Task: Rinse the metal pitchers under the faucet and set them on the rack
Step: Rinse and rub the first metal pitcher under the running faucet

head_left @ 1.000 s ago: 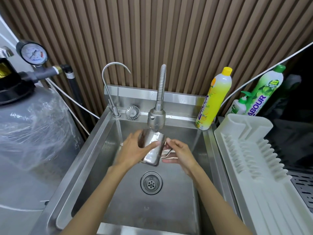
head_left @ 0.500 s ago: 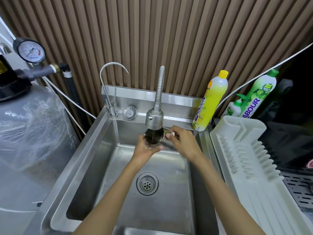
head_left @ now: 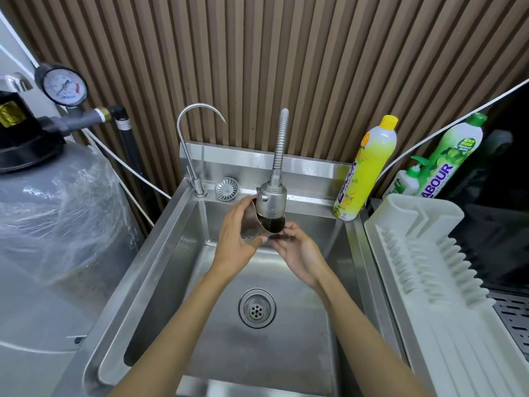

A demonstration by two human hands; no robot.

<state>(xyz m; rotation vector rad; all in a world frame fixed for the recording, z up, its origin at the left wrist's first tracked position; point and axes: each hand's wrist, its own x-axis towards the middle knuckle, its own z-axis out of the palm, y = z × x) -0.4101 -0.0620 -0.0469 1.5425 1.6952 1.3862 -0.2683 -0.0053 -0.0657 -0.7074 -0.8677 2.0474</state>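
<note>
Steel sink (head_left: 160, 253), frame centre: our left hand (head_left: 234, 242) clasps the pitcher (head_left: 267, 224) under the faucet (head_left: 271, 200), rinsing; right hand (head_left: 300, 253) apparently pinches its handle. Next, the rack (head_left: 429, 253), right.

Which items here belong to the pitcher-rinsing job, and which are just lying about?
In use: metal pitcher, left hand, right hand, faucet, sink, rack.
Idle: yellow bottle, green bottle, pressure gauge, thin tap.

Brown vertical-slat wall (head_left: 286, 67) behind – grey wrapped tank (head_left: 51, 224) left.
</note>
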